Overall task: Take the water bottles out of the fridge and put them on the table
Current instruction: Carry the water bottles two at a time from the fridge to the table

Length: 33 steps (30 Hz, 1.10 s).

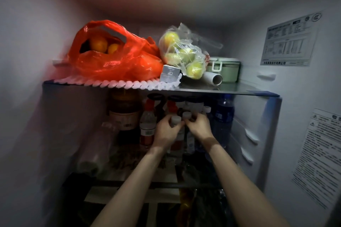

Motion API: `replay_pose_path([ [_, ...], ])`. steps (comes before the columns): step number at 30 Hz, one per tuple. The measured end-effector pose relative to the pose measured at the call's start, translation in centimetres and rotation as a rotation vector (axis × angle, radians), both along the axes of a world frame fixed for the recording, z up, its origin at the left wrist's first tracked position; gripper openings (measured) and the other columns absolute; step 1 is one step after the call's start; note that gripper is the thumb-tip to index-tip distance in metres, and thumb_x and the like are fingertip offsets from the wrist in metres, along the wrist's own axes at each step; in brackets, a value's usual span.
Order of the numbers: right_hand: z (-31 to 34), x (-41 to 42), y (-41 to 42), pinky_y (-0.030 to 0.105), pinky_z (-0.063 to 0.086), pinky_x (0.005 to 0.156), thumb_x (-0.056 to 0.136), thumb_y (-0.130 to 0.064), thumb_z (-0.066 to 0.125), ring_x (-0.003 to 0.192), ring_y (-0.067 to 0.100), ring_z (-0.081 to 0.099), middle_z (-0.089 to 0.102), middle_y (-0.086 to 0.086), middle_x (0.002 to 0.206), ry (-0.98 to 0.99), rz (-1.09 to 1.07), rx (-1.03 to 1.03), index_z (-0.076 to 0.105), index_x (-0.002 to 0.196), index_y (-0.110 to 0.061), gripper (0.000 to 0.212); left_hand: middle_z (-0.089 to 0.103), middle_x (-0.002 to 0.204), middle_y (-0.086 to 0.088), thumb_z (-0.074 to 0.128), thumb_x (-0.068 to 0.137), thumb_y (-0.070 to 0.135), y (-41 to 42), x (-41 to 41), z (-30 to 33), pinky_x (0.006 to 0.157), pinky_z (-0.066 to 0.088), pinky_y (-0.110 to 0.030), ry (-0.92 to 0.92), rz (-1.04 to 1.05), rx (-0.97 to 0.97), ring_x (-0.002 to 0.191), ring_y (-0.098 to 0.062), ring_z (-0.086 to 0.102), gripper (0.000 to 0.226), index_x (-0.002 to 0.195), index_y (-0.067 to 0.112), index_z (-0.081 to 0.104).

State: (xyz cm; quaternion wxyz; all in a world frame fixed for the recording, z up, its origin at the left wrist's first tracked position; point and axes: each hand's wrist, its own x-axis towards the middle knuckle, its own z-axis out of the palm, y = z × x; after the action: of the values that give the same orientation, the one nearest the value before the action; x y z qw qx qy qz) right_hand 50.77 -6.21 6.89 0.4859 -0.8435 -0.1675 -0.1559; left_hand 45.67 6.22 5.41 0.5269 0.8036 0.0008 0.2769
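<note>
Fridge (46, 42) interior is showing two levels divided by a glass shelf (230, 89). On the upper level, left to right, a red bag (118, 61) of oranges is lying beside a clear bag (184, 51) of yellow-green fruit, with a small grey box (169, 73) in front between them, then a white tube (214, 78) and a green lidded container (225, 69) at the right. Below the shelf, a dark jar (125, 110) is standing at the left, next to a red-capped bottle (147, 121). Left hand (167, 131) is curling its fingers around the neck of a white-capped bottle (175, 120) in the middle of the lower level. Right hand (198, 125) is closing on the top of a second white-capped bottle (186, 115) just beside the first; the two hands are nearly touching. A blue-labelled bottle (223, 114) is standing upright at the right, near the fridge wall. Both gripped bottles are sitting inside the fridge among the other bottles.
</note>
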Motion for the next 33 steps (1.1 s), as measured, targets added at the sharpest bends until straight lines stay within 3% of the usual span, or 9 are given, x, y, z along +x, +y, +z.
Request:
replay_pose_path([
  [3, -1.2, -0.7, 0.1, 0.031, 0.048, 0.086, 0.092, -0.028, 0.065, 0.108, 0.018, 0.060, 0.064, 0.004, 0.114, -0.025, 0.044, 0.088, 0.059, 0.121, -0.013, 0.033, 0.063, 0.097, 0.006, 0.068, 0.090, 0.028, 0.3, -0.5, -0.5, 0.063, 0.042, -0.006, 0.009, -0.027, -0.007, 0.086, -0.005, 0.058, 0.021, 0.105, 0.018, 0.057],
  [6, -1.9, -1.3, -0.2, 0.026, 0.044, 0.082, 0.093, -0.029, 0.064, 0.104, 0.015, 0.059, 0.063, -0.001, 0.108, -0.010, 0.042, 0.147, 0.056, 0.114, -0.018, 0.025, 0.066, 0.102, 0.000, 0.067, 0.091, 0.028, 0.3, -0.8, -0.8, 0.072, 0.047, -0.021, 0.012, -0.053, -0.033, 0.093, -0.012, 0.062, 0.027, 0.112, 0.014, 0.058],
  [11, -2.3, -2.1, -0.9, 0.024, 0.043, 0.076, 0.092, -0.032, 0.067, 0.099, 0.014, 0.061, 0.067, 0.001, 0.105, -0.060, 0.034, 0.076, 0.062, 0.101, -0.020, 0.015, 0.067, 0.099, 0.004, 0.068, 0.091, 0.029, 0.7, -1.9, -1.2, 0.068, 0.044, -0.009, -0.032, -0.036, -0.069, 0.092, -0.009, 0.063, 0.024, 0.110, 0.014, 0.064],
  [16, -3.8, -4.4, -1.6, 0.018, 0.048, 0.075, 0.090, -0.027, 0.070, 0.089, 0.006, 0.064, 0.070, -0.003, 0.097, -0.158, -0.066, 0.269, 0.069, 0.104, -0.017, 0.018, 0.067, 0.092, 0.005, 0.070, 0.089, 0.034, 0.3, -3.9, -1.5, 0.067, 0.043, -0.008, -0.073, 0.092, -0.102, 0.086, -0.008, 0.063, 0.024, 0.102, 0.015, 0.064],
  [20, -2.7, -6.7, -2.8, 0.021, 0.053, 0.066, 0.090, -0.032, 0.070, 0.083, 0.010, 0.067, 0.071, -0.003, 0.092, -0.087, -0.157, 0.361, 0.068, 0.104, -0.018, 0.020, 0.064, 0.109, 0.000, 0.067, 0.090, 0.042, 0.8, -6.0, -0.5, 0.085, 0.048, -0.030, -0.041, 0.186, -0.112, 0.102, -0.018, 0.060, 0.040, 0.119, 0.015, 0.060],
  [22, -1.6, -7.4, -3.6, 0.030, 0.058, 0.072, 0.087, -0.037, 0.072, 0.087, 0.013, 0.068, 0.072, -0.003, 0.095, -0.055, -0.140, 0.368, 0.068, 0.105, -0.021, 0.024, 0.067, 0.111, -0.004, 0.068, 0.088, 0.042, 1.1, -7.2, 0.6, 0.091, 0.052, -0.038, -0.076, 0.182, -0.111, 0.105, -0.022, 0.063, 0.042, 0.119, 0.014, 0.061],
  [25, 0.2, -10.1, -4.9, 0.039, 0.059, 0.077, 0.082, -0.042, 0.073, 0.085, 0.015, 0.070, 0.074, -0.005, 0.088, -0.114, -0.133, 0.349, 0.070, 0.092, -0.021, 0.024, 0.072, 0.100, -0.003, 0.071, 0.086, 0.039, 0.8, -10.5, 2.7, 0.088, 0.055, -0.038, -0.139, 0.201, -0.088, 0.097, -0.021, 0.067, 0.033, 0.108, 0.015, 0.067],
  [33, 3.3, -24.1, -6.8, 0.024, 0.053, 0.068, 0.087, -0.032, 0.073, 0.076, 0.006, 0.066, 0.071, -0.004, 0.088, -0.219, 0.028, 0.320, 0.069, 0.098, -0.012, 0.023, 0.070, 0.090, 0.001, 0.070, 0.087, 0.042, -2.1, -24.9, 4.9, 0.079, 0.057, -0.036, -0.206, 0.234, -0.012, 0.086, -0.018, 0.068, 0.031, 0.105, 0.017, 0.067],
])
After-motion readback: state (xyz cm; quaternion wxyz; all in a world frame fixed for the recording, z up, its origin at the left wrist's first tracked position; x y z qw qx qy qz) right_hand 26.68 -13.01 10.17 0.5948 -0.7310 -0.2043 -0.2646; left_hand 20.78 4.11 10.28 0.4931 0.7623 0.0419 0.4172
